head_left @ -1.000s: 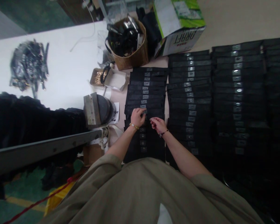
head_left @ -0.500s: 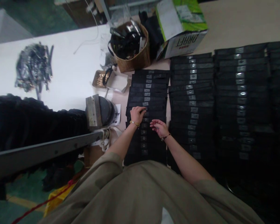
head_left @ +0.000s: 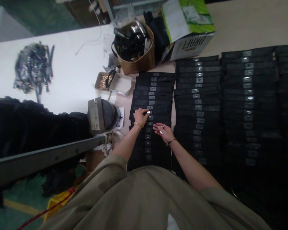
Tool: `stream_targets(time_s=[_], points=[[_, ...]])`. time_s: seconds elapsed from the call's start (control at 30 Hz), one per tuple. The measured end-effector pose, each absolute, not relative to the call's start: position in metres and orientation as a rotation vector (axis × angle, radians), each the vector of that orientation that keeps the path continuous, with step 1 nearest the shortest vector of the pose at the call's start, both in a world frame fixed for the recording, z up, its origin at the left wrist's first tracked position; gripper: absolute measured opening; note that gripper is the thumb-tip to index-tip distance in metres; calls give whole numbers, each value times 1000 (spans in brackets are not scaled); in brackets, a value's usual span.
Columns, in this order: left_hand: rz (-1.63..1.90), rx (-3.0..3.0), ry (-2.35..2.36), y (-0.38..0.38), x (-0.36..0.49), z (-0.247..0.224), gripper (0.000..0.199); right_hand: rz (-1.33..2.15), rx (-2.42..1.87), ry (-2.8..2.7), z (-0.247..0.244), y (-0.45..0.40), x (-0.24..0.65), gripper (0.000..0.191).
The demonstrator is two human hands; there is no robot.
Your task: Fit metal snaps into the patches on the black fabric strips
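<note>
My left hand (head_left: 140, 117) pinches a small shiny piece (head_left: 148, 111) between thumb and fingertips, over the nearest column of overlapping black fabric pieces (head_left: 160, 105). Small grey labels run down the middle of that column, several with a light mark. To the right, my right hand (head_left: 165, 131) is palm up with its fingers loosely curled round small shiny pieces (head_left: 161, 129). It hovers above the same column, near its right edge. The two hands are apart.
More black columns (head_left: 199, 95) lie to the right. Beyond the near column stand a full brown basket (head_left: 138, 65) and a green and white box (head_left: 192, 41). At the left are a tray of brass bits (head_left: 103, 81), a metal block (head_left: 96, 115) and a long rail (head_left: 50, 156).
My right hand has turned a little more palm up, showing the shiny pieces. A bright piece now shows at my left fingertips, where it was dark before.
</note>
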State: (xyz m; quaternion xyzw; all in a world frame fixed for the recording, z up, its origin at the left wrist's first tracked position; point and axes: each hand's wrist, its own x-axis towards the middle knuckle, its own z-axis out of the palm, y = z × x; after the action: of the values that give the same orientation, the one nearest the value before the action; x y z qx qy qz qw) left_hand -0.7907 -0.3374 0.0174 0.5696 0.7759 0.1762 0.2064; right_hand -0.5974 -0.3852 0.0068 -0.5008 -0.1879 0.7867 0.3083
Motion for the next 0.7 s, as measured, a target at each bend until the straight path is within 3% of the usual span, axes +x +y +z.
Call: stream_targets(time_s=[0.13,0.33,0.57,0.7], points=[[496,1600,2192,-338,-789,16,24,2073,-1361,-472,11,-384,-598,11],[528,1606,2201,-339,-790,14,30,2109,-1267,-432,10,-385,-596,23],[580,1692,2131,-341,-793,17,19,2105,-1319,-463,10,-386,-598,14],[559,1981,1727,-355,-784,28,26,2098,-1374,-471,7,-385,-600,11]])
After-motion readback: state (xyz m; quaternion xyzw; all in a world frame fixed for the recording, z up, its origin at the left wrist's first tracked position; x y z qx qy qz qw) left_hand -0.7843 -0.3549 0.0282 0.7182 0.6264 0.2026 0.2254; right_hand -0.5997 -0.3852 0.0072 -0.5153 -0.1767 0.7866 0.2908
